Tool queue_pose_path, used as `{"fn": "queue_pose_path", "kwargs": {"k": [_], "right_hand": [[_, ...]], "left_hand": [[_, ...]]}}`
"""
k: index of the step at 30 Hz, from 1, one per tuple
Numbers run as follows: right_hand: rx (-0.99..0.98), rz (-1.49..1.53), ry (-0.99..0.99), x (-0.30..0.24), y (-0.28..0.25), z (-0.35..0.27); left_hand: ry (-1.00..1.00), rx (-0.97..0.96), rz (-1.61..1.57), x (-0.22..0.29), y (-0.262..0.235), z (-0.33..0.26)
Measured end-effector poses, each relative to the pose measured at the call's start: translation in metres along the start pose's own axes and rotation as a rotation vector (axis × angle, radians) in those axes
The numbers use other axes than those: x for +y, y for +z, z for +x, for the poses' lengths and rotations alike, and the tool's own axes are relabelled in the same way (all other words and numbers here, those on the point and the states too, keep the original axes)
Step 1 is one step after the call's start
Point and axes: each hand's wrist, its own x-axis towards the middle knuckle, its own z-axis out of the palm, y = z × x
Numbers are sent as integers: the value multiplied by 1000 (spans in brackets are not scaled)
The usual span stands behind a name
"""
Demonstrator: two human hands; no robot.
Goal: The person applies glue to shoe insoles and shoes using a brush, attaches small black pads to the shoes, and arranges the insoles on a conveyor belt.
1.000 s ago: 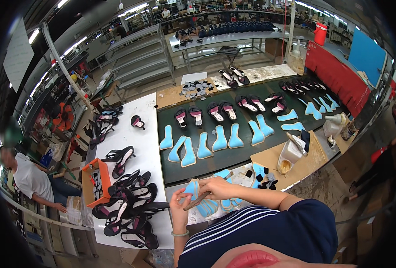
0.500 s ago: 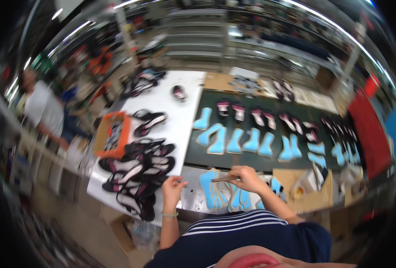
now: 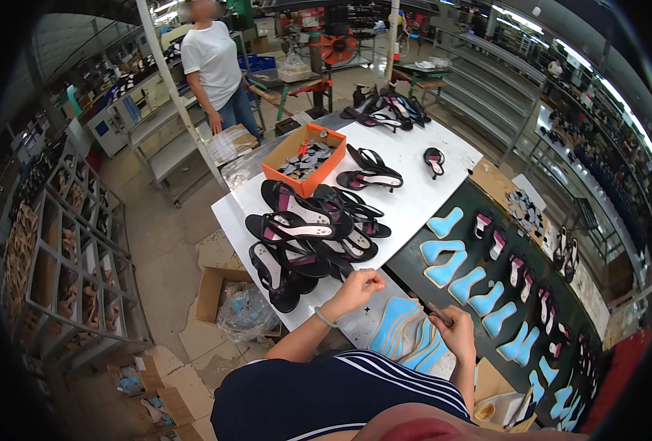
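My left hand [image 3: 357, 289] is raised over the front corner of the white table, fingertips pinched together; whatever lies between them is too small to make out. To its right, my right hand [image 3: 458, 332] grips a narrow, dark flat-ended tool [image 3: 438, 314], perhaps a brush. Just below and between the hands, a fanned stack of light blue insoles [image 3: 395, 323] with tan edges lies on a metal surface. A heap of black thong sandals [image 3: 296, 224] with pale footbeds rests on the white table, left of and beyond my left hand.
An orange box [image 3: 302, 163] of small grey pieces stands behind the sandals. More blue insoles [image 3: 466, 285] and dark sandals [image 3: 498, 244] line a dark green board at right. A person in a white T-shirt [image 3: 212, 62] stands far left. A cardboard box [image 3: 210, 294] sits on the floor.
My view has swung left, bringing the racks and floor there into sight. The right hand still holds the tool, and the left fingers remain pinched.
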Motion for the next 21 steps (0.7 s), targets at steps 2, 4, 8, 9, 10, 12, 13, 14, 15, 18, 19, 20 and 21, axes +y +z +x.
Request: {"fn": "queue_pose_path", "kwargs": {"k": [2, 4, 8, 9, 10, 12, 13, 14, 15, 18, 19, 20, 21], "right_hand": [[13, 21, 2, 6, -1, 7], [50, 21, 9, 18, -8, 18], [199, -155, 44, 51, -58, 64], [257, -224, -3, 58, -77, 83], [306, -278, 12, 65, -98, 101], [424, -366, 40, 79, -144, 135], [493, -398, 50, 86, -166, 149], [508, -402, 68, 91, -184, 158], [521, -403, 75, 84, -198, 167], [545, -380, 8, 77, -201, 166], [530, -330, -37, 81, -195, 159], [456, -273, -39, 53, -175, 152], [357, -90, 7, 42, -159, 141]], "left_hand": [[-7, -18, 52, 9, -3, 2], [30, -72, 108, 12, -5, 8], [46, -101, 92, 14, -3, 21], [88, -117, 125, 12, -2, 25], [134, -144, 153, 10, 1, 30], [158, -128, 112, 13, 11, 39], [182, -113, 74, 17, 14, 44], [150, -181, 13, 20, 14, 50], [155, -173, 14, 20, 14, 54], [6, -258, -161, 19, 17, 63], [11, -261, -161, 19, 19, 66], [-11, -222, -171, 17, 16, 65], [-30, -209, -191, 16, 17, 65]]}}
